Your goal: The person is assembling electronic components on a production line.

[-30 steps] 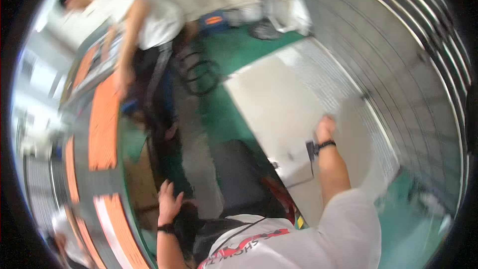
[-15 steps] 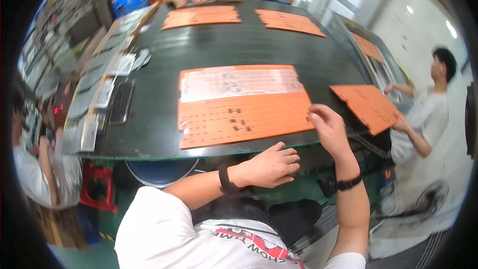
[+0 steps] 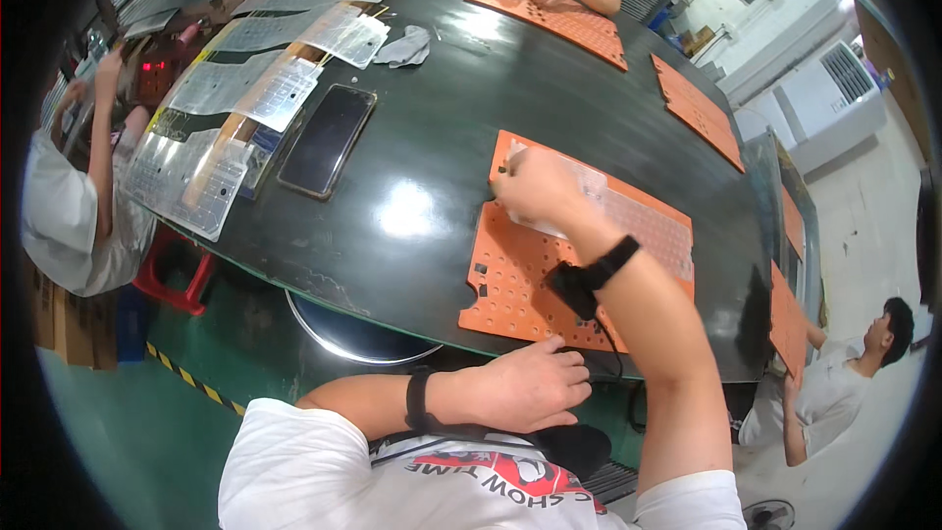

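An orange board with rows of small holes lies on the dark table in front of me. Across its far half is a pale, translucent printed sheet. My right hand is over the board's far left corner, by the sheet's left end. Its fingers are bent closed and blurred, and whatever they pinch is hidden. The forearm, with a black wristband and a small black box on a cable, crosses above the board. My left hand rests near my body below the table edge, empty, fingers loosely apart.
A dark phone and a crumpled grey cloth lie to the left, beside overlapping clear sheets. Across the table a person handles another orange board. One more orange board lies far right. People stand or sit at both sides.
My right hand has moved left and away from me, from the board's near right side to its far left corner. The view has turned, and my left hand stays near my body.
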Tool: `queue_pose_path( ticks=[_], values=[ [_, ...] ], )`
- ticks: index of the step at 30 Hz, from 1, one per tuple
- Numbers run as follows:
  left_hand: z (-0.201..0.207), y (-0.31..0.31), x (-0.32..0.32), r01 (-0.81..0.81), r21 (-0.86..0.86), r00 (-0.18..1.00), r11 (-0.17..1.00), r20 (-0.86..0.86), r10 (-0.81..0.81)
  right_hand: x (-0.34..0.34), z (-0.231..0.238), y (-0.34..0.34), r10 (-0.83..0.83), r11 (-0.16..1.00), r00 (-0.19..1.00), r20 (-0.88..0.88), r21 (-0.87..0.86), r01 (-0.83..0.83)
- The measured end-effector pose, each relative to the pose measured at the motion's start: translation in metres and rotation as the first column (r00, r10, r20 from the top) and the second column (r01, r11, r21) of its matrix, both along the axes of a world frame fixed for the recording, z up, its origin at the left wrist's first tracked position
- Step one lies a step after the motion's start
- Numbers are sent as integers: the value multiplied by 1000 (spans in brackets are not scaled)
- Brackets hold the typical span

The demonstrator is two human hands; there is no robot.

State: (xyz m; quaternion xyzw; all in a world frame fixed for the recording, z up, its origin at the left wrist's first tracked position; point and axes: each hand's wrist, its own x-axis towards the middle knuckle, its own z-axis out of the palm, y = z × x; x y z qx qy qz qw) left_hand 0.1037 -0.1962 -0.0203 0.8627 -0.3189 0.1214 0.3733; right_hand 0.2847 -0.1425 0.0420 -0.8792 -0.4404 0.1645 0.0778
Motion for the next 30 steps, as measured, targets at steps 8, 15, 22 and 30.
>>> queue_pose_path(
  ticks=[8, 15, 22, 30],
  values=[
    [19, -33, 43, 118, -67, 992, 991, -39, -121, 155, 104, -116, -270, 943, 910, -314, 107, 316],
    [38, -121, 107, 44, -510, 974, 859, 215, 78, 182, 243, -269, -664, 737, 744, 74, 235, 634],
    [61, -237, 160, -6, -863, 999, 505, 11, 31, 91, 308, -406, -918, 381, 392, 67, 427, 820],
    [7, -388, 150, 212, -510, 972, 834, 21, -234, -141, 210, -597, -958, -219, -18, -285, 693, 687]
  ],
)
